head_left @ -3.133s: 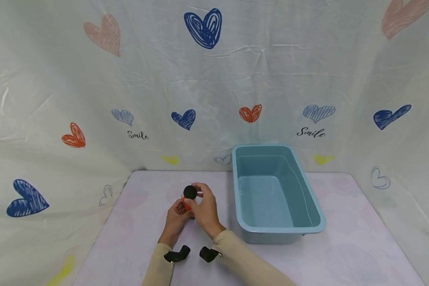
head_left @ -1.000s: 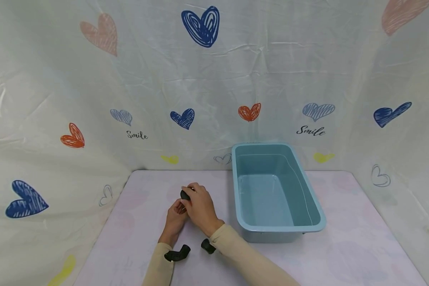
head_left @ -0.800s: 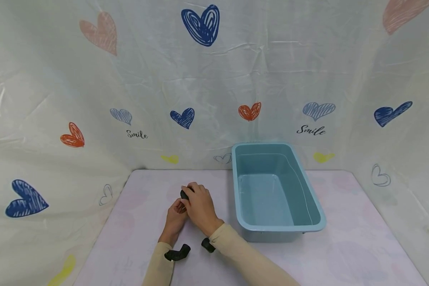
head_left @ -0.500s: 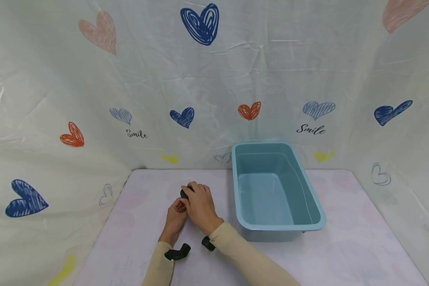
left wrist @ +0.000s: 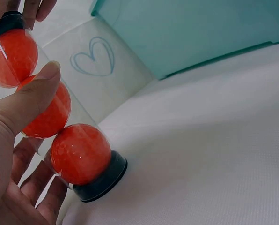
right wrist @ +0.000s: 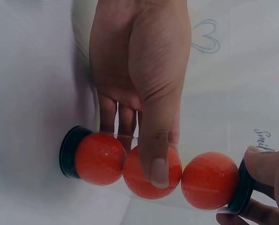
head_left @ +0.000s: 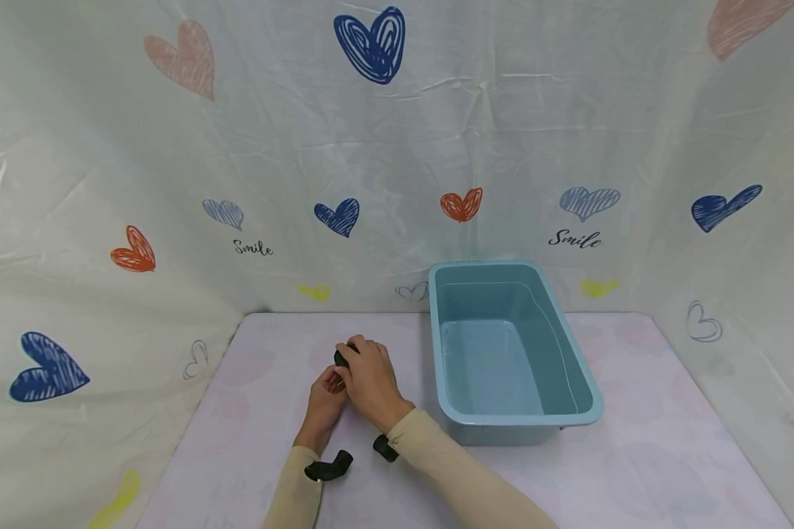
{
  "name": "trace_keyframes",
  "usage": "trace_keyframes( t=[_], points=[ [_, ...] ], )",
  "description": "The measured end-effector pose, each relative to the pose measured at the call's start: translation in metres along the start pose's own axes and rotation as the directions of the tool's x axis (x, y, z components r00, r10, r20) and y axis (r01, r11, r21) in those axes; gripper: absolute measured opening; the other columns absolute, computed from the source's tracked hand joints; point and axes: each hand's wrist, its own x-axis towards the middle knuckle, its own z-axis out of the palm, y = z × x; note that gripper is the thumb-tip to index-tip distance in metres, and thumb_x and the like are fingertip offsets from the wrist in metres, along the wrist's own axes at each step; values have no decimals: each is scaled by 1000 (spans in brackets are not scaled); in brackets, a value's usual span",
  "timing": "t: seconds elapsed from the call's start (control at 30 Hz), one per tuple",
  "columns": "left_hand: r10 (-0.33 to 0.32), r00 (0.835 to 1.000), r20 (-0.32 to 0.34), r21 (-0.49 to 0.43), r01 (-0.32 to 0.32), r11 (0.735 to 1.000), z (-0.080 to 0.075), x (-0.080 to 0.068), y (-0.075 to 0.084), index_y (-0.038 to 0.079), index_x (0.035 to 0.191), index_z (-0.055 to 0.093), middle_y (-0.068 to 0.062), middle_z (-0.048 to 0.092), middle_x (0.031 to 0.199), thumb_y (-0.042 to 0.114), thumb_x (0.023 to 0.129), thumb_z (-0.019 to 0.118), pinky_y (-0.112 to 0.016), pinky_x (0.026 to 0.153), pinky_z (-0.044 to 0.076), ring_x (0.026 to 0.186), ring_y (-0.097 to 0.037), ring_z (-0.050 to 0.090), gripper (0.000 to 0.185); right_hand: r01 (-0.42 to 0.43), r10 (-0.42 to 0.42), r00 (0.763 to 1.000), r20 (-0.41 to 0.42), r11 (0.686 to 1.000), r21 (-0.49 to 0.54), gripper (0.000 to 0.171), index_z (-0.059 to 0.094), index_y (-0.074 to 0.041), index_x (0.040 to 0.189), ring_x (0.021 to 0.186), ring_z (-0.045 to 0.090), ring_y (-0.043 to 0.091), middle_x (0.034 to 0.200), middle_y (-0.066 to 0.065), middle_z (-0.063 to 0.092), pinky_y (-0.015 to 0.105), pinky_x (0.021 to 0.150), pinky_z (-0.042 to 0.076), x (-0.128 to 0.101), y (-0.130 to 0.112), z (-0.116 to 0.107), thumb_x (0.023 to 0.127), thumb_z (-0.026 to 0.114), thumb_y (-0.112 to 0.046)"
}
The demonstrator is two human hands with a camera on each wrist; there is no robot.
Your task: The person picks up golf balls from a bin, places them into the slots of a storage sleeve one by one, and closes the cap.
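Gripping ball tube (left wrist: 46, 117) upright: left hand (head_left: 324, 400) (thumb across), right hand (head_left: 369, 382) capping.

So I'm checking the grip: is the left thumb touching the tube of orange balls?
Touching. The left wrist view shows the left hand with its thumb pressed on the tube of orange balls, no gap between them.

The person wears a long-sleeved top in a pale beige, close-fitting down both forearms, with the cuffs ending just at the wrists. A black strap with a small black camera unit sits on the left wrist (head_left: 327, 466) and another on the right wrist (head_left: 385, 448). Both hands, left hand (head_left: 324, 400) and right hand (head_left: 369, 382), are bare, with short, unpainted nails and no rings.
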Motion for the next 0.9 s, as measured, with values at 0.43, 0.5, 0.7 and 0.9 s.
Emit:
trace_keyframes(
  t=[0.43, 0.5, 0.7, 0.9],
  points=[
    [-20, 1000, 6, -3, 20, 1000, -1, 1, 1, -5, 147, 53, -24, 55, 153, -3, 98, 67, -31, 114, 47, 144, -35, 50, 51, 2, -2, 999, 48, 1000, -2, 33, 75, -8, 128, 107, 67, 27, 121, 10, 68, 43, 99, 56, 3, -2, -4, 98, 76, -22],
    [-25, 1000, 5, -6, 25, 1000, 0, 0, 1, -5, 148, 53, -23, 55, 153, -3, 98, 66, -29, 113, 47, 144, -35, 50, 51, 6, -6, 998, 57, 1000, -7, 33, 75, -8, 128, 107, 67, 27, 121, 10, 68, 42, 98, 56, 4, -2, -5, 98, 76, -21],
    [-6, 1000, 4, 4, 6, 1000, -1, 1, 0, -5, 144, 56, -23, 58, 149, -3, 97, 68, -27, 111, 49, 140, -32, 54, 48, 13, -13, 996, 89, 1000, -1, 31, 74, -8, 128, 106, 66, 27, 121, 11, 67, 41, 97, 56, 6, -1, -7, 99, 75, -20],
    [-1, 1000, 5, 10, 1, 1000, 0, 2, -1, -5, 143, 56, -23, 59, 148, -3, 97, 68, -25, 109, 50, 139, -32, 55, 47, 35, -31, 993, 113, 999, -35, 32, 73, -8, 129, 108, 65, 26, 122, 10, 67, 39, 99, 55, 7, 1, -8, 100, 74, -22]
  ],
)
